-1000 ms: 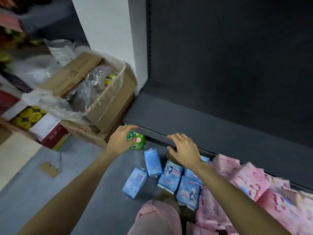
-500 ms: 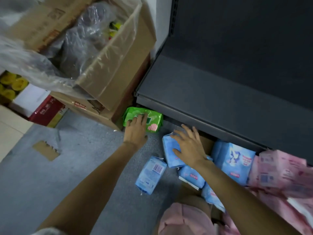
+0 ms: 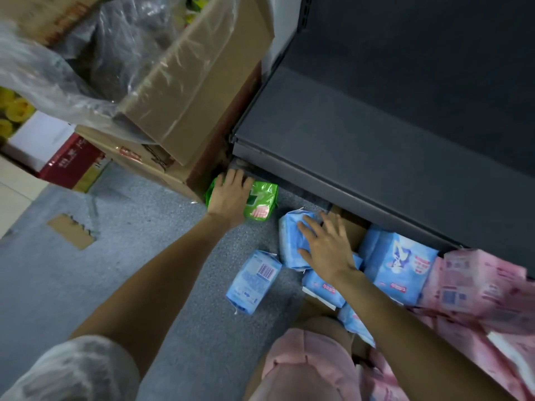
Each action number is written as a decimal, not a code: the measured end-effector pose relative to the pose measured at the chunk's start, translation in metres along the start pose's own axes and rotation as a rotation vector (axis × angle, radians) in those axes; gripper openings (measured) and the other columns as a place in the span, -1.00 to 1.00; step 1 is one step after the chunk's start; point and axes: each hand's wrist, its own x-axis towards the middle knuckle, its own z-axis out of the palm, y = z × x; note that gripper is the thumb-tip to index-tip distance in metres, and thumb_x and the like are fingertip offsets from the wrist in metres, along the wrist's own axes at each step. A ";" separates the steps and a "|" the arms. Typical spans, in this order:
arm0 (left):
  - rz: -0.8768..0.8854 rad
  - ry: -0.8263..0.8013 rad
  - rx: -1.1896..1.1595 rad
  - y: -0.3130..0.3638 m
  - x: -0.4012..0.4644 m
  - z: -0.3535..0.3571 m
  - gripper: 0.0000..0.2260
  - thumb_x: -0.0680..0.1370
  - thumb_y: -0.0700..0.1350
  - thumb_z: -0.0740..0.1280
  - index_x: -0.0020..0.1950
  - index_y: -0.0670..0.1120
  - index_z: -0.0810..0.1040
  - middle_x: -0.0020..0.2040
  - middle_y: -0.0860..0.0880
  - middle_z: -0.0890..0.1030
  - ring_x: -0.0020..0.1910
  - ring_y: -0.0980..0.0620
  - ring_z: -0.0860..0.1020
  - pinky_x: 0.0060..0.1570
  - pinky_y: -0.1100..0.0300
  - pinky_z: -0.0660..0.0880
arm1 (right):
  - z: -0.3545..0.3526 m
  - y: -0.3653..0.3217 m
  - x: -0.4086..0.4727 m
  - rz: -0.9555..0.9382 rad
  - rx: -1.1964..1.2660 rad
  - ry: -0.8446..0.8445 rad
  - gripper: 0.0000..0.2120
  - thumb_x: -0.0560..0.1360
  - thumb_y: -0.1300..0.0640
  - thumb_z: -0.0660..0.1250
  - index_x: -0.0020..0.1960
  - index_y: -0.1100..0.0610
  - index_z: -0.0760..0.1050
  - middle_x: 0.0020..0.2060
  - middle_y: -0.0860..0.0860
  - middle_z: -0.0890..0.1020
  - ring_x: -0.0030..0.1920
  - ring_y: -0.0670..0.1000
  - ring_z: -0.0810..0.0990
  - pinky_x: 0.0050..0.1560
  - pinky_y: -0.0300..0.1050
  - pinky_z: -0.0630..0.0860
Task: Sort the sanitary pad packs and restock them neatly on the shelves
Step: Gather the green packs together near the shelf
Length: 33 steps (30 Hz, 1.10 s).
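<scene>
A green pad pack [image 3: 262, 202] lies on the grey floor under the left end of the dark shelf [image 3: 347, 146]. My left hand [image 3: 230, 195] covers it, fingers curled over its far edge. My right hand [image 3: 327, 246] rests with spread fingers on a light blue pack [image 3: 289, 241]. Another blue pack [image 3: 254, 280] lies loose on the floor just left of it. A larger blue pack [image 3: 401, 264] and more blue ones sit to the right, then a heap of pink packs [image 3: 474, 287].
Stacked cardboard boxes [image 3: 197, 91] with clear plastic stand tight against the shelf's left end. A red and white carton [image 3: 66, 157] sits further left. A torn cardboard scrap [image 3: 71, 231] lies on the floor. My knee in pink cloth [image 3: 307, 363] is at the bottom.
Both hands came down from the shelf's front edge to the floor. The left hand reached the green pack and closed over it; the right settled on a blue pack.
</scene>
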 end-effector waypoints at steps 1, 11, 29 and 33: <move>-0.007 0.012 -0.023 0.000 -0.008 -0.001 -0.35 0.34 0.06 0.46 0.33 -0.07 0.28 0.26 -0.12 0.35 0.29 -0.13 0.29 0.30 0.00 0.22 | -0.004 -0.001 0.001 -0.008 0.022 -0.012 -0.45 0.23 -0.10 0.58 0.14 0.13 0.63 0.16 0.05 0.63 0.23 0.23 0.54 0.15 0.33 0.47; 0.071 0.071 -0.553 0.013 -0.102 -0.110 -0.14 0.19 0.18 0.54 0.40 -0.05 0.31 0.23 -0.04 0.44 0.21 -0.11 0.38 0.22 -0.16 0.38 | -0.129 0.015 -0.039 -0.079 0.719 0.123 -0.10 0.32 -0.05 0.51 0.51 0.15 0.14 0.42 0.08 0.30 0.40 0.00 0.22 0.42 -0.25 0.04; 0.470 0.544 -0.809 0.149 -0.126 -0.413 -0.44 0.38 0.31 0.34 0.33 0.18 0.38 0.27 0.12 0.42 0.27 0.14 0.43 0.20 0.05 0.45 | -0.386 0.178 -0.199 0.367 0.969 0.578 -0.24 0.11 -0.31 0.40 0.24 -0.06 0.35 0.02 -0.19 0.60 0.00 -0.23 0.58 -0.02 -0.34 0.47; 0.582 0.408 -1.020 0.207 -0.128 -0.493 -0.30 0.24 0.36 0.38 0.35 0.29 0.30 0.25 0.27 0.47 0.18 0.31 0.49 0.17 0.27 0.42 | -0.447 0.221 -0.248 0.349 1.040 0.738 -0.31 0.16 -0.24 0.43 0.22 -0.02 0.40 -0.02 -0.15 0.64 -0.03 -0.20 0.62 -0.08 -0.32 0.52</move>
